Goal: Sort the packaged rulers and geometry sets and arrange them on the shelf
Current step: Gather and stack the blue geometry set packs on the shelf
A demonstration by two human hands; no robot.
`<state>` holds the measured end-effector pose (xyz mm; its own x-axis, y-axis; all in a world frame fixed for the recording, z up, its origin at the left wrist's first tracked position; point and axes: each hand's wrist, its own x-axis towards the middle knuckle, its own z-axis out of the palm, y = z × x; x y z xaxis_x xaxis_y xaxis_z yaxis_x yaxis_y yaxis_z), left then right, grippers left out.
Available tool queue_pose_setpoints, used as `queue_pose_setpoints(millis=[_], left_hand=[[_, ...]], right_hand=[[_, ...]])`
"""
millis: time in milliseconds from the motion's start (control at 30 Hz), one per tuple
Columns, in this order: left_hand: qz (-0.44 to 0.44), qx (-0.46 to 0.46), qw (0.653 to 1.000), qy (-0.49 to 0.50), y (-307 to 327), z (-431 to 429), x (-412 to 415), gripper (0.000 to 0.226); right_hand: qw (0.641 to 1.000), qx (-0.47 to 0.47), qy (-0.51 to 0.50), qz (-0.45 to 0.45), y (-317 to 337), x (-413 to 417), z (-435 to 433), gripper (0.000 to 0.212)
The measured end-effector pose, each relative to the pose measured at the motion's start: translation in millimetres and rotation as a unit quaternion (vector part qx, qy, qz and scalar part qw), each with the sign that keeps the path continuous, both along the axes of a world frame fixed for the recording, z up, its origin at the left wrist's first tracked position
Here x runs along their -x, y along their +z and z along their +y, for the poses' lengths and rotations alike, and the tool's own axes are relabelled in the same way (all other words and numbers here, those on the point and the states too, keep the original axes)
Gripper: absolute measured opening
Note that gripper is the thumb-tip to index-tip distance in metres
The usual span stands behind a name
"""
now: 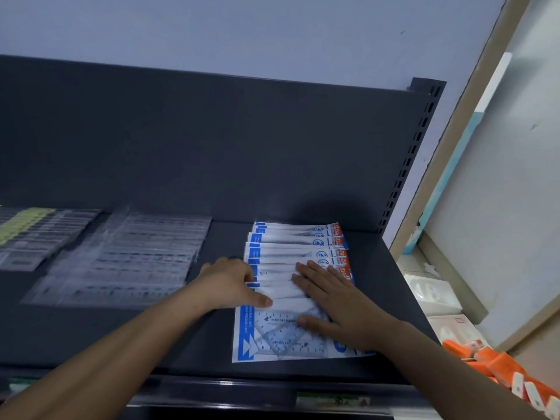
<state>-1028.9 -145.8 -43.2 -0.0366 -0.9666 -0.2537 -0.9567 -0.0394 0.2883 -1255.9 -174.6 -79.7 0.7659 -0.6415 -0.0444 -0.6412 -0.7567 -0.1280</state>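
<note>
Several blue-and-white geometry set packs (291, 247) lie overlapped in a row running from the shelf's back to its front, on the right part of the dark shelf (188, 338). The front pack (272, 341) shows a clear set square and protractor. My left hand (233, 283) rests at the row's left edge, fingertips on the packs, thumb lying across one. Flat on the packs to the right lies my right hand (330, 301), fingers spread. Neither hand lifts a pack. Clear packaged rulers (121, 262) lie in a spread to the left.
More ruler packs with a yellow-green strip (33, 234) lie at far left. The shelf's back panel (212, 147) rises behind, with a slotted upright (406, 165) at right. Orange and white boxes (503, 371) sit lower right, beyond the shelf edge.
</note>
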Motion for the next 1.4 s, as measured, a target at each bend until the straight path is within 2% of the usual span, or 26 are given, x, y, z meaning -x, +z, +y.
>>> queue_pose_setpoints(millis=[167,300,433,567,667,767,867,1000,1100,1200,1333,1400], left_hand=[[-0.005,0.010,1.000,0.008,0.3,1.1,-1.0,0.033],[0.020,0.020,0.999,0.017,1.7,2.7,-0.7,0.022],[0.073,0.030,0.996,0.048,-0.7,3.8,-0.8,0.025],[0.068,0.091,0.989,0.097,-8.9,2.0,-3.7,0.018],[0.127,0.179,0.968,0.121,-21.1,1.1,-0.9,0.013],[0.259,0.202,0.940,0.096,-34.5,7.0,10.7,0.033],[0.337,0.165,0.926,0.046,-44.3,13.7,20.3,0.043],[0.392,0.181,0.898,0.082,-42.0,7.0,19.7,0.031],[0.421,0.190,0.878,0.126,-32.7,-6.2,15.7,0.015],[0.500,0.118,0.838,0.183,-18.1,-26.3,14.6,0.014],[0.513,0.066,0.827,0.220,-11.6,-57.4,9.5,0.019],[0.524,0.049,0.817,0.235,-11.3,-67.1,6.5,0.020]], right_hand=[[1.000,0.000,-0.024,-0.003,-1.1,-4.2,2.8,0.080],[0.999,-0.014,-0.045,-0.002,-0.9,-4.9,3.1,0.083],[0.998,-0.022,-0.060,-0.015,0.5,-3.4,5.0,0.085],[0.994,-0.016,-0.105,-0.034,-4.1,1.3,0.8,0.095],[0.985,-0.038,-0.159,-0.053,-7.3,4.1,-3.8,0.101],[0.962,-0.088,-0.235,-0.108,-5.5,4.0,-10.9,0.072],[0.950,-0.121,-0.251,-0.139,-6.9,1.6,-11.4,0.068],[0.923,-0.128,-0.298,-0.206,-4.8,0.1,-12.0,0.067],[0.903,-0.127,-0.319,-0.260,6.5,-1.0,-32.2,0.054],[0.881,-0.174,-0.329,-0.292,17.9,-2.2,-56.8,0.039],[0.849,-0.240,-0.339,-0.326,21.2,-1.2,-73.7,0.018],[0.829,-0.262,-0.346,-0.353,22.3,0.9,-76.9,0.016]])
